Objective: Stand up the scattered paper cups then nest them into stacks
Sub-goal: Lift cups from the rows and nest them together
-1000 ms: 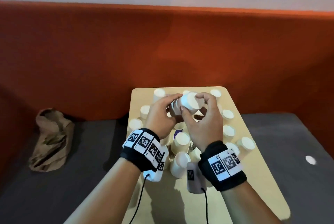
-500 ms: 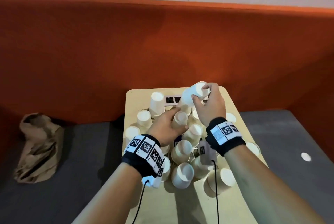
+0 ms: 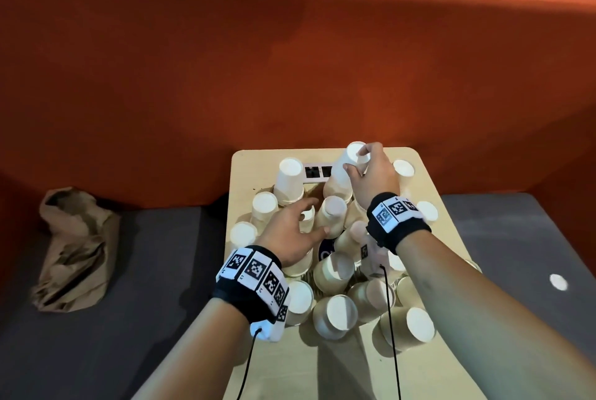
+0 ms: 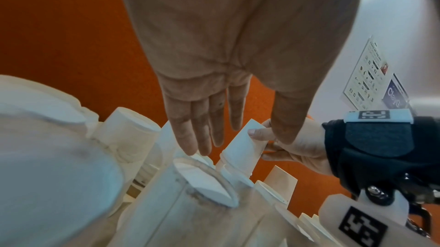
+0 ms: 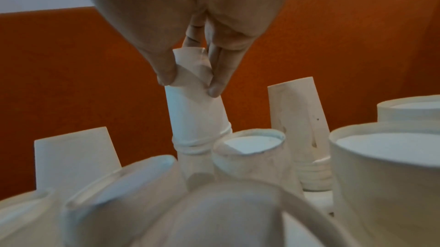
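Cups: white paper cups (image 3: 335, 312) crowd the small pale table (image 3: 429, 367), all bottom-up as far as the head view shows, some upright and some tilted against their neighbours.
Held stack: a short nested stack (image 3: 346, 170) at the far middle of the table, leaning toward the left; in the right wrist view (image 5: 195, 115) several rolled rims show bunched at its lower end, above other cups.
Right hand: right hand (image 3: 375, 178) reaches to the far edge; its grip is closed on the stack's top end, thumb on one side and fingers (image 5: 220, 74) on the other.
Left hand: left hand (image 3: 290, 232) hovers palm-down over the middle cups, its grip wide and holding nothing; in the left wrist view the fingers (image 4: 202, 128) are straight and together, their tips just above a cup bottom (image 4: 202, 181).
Near cup: a tilted cup (image 3: 332, 214) stands just beside the left thumb; whether the thumb touches it I cannot tell.
Marker card: a white strip with black squares (image 3: 317, 170) lies flat on the table between a far-left cup (image 3: 289, 180) and the held stack.
Wristbands: black bands with printed square tags on both wrists (image 3: 254, 280), each with a thin black cable.
Surroundings: grey seat cushion (image 3: 80, 351) on both sides of the table, an orange backrest (image 3: 290, 61) behind, a crumpled brown paper bag (image 3: 75, 248) on the cushion to the left.
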The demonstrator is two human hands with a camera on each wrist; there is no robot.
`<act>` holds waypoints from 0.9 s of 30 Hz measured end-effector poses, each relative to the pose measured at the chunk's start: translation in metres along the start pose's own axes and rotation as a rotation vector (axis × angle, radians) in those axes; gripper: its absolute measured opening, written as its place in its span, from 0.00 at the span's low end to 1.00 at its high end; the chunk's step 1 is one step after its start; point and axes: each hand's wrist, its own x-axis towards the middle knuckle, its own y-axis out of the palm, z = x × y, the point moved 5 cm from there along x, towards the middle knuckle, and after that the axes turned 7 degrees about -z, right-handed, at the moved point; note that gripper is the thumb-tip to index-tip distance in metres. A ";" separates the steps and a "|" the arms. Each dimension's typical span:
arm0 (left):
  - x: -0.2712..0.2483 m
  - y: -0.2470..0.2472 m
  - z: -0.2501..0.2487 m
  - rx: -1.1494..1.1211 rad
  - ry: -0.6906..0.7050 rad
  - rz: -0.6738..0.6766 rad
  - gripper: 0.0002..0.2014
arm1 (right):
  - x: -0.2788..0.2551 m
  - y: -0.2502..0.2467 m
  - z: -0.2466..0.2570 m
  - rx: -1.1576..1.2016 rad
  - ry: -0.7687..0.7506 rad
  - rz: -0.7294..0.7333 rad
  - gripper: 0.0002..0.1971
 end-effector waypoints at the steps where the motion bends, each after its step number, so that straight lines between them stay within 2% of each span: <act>1: 0.001 0.000 0.001 0.001 -0.001 0.000 0.30 | 0.000 0.002 -0.001 -0.027 0.003 0.015 0.16; 10: 0.003 0.001 0.014 -0.033 -0.053 -0.003 0.29 | -0.004 0.024 -0.006 -0.252 -0.008 0.225 0.14; 15: 0.001 0.000 0.014 0.007 -0.048 0.008 0.28 | -0.005 0.020 -0.002 -0.372 -0.055 0.247 0.19; 19: -0.004 -0.002 0.003 0.049 -0.011 0.027 0.26 | -0.011 0.006 0.002 -0.353 -0.068 0.248 0.21; 27: -0.032 0.005 -0.032 0.085 0.100 0.048 0.26 | -0.058 -0.046 0.008 -0.224 -0.096 0.239 0.15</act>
